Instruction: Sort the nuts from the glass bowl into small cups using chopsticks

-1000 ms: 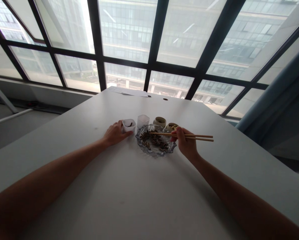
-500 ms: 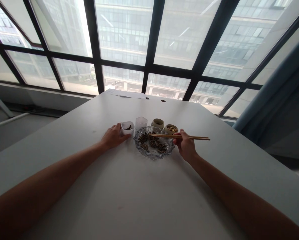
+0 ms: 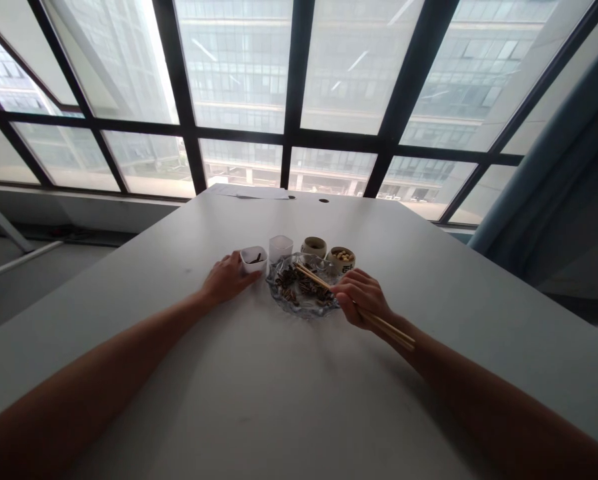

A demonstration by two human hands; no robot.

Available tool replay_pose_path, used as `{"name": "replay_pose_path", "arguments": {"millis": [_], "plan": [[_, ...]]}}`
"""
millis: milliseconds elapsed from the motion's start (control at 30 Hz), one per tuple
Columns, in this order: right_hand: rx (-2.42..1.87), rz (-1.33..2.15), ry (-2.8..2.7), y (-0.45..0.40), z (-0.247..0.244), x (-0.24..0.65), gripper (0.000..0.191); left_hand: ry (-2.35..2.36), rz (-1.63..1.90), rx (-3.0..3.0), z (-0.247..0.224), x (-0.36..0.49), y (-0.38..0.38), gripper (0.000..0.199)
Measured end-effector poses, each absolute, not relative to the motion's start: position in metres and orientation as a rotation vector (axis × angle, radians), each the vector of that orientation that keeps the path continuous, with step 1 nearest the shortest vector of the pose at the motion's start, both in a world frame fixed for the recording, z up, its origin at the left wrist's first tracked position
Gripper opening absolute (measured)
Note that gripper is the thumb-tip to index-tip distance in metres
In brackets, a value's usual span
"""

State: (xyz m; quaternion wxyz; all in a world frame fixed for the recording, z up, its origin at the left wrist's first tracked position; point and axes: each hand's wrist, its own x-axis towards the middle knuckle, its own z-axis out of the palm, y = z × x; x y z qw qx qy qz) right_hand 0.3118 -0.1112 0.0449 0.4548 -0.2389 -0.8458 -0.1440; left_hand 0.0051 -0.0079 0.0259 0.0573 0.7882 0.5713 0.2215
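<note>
My left hand (image 3: pixel 227 279) is curled round the side of a small white cup (image 3: pixel 253 267), which has a few dark slender pieces in it. In my right hand (image 3: pixel 363 298) is a pair of wooden chopsticks (image 3: pixel 315 277), slanting up and left from the wrist. Their tips lie over a clear glass bowl (image 3: pixel 303 313) with a wavy rim. Inside the bowl are many small dark striped pieces (image 3: pixel 289 294), resembling sunflower seeds. Whether the tips pinch one is too small to tell.
Behind the bowl stand a second white cup (image 3: pixel 281 247), a beige cup (image 3: pixel 314 251) and another beige cup (image 3: pixel 347 268) holding light tan nut-like pieces. Papers (image 3: pixel 251 193) lie at the white table's (image 3: pixel 279 387) far end, before windows. A blue curtain (image 3: pixel 543 173) hangs at right.
My right hand has turned and come slightly nearer me, so the chopsticks go from nearly level to slanting, tips still over the bowl. My left hand stays at the white cup.
</note>
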Motion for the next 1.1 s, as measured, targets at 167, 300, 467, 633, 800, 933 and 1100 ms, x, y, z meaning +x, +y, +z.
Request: {"name": "replay_pose_path", "arguments": {"millis": [167, 300, 467, 633, 800, 933, 1100], "plan": [[-0.598, -0.398, -2.084, -0.110, 0.044, 0.311, 0.017, 1.730, 0.672, 2.400, 0.025, 0.005, -0.007, 0.056], [-0.733, -0.202, -1.916, -0.111, 0.039, 0.309, 0.027, 1.723, 0.672, 2.418, 0.025, 0.005, -0.007, 0.055], [-0.975, 0.046, -1.611, -0.110, 0.031, 0.309, 0.036, 1.727, 0.668, 2.434, 0.025, 0.005, -0.006, 0.054], [-1.027, 0.109, -1.526, -0.106, 0.028, 0.312, 0.042, 1.725, 0.681, 2.427, 0.024, 0.005, -0.006, 0.051], [-0.992, 0.093, -1.499, -0.107, 0.046, 0.303, 0.042, 1.713, 0.690, 2.428, 0.022, 0.005, -0.005, 0.055], [-0.939, 0.107, -1.621, -0.102, 0.070, 0.278, 0.044, 1.701, 0.694, 2.430, 0.020, 0.005, -0.004, 0.057], [-0.938, 0.114, -1.723, -0.082, 0.084, 0.236, 0.047, 1.693, 0.713, 2.410, 0.022, 0.006, -0.006, 0.056]]}}
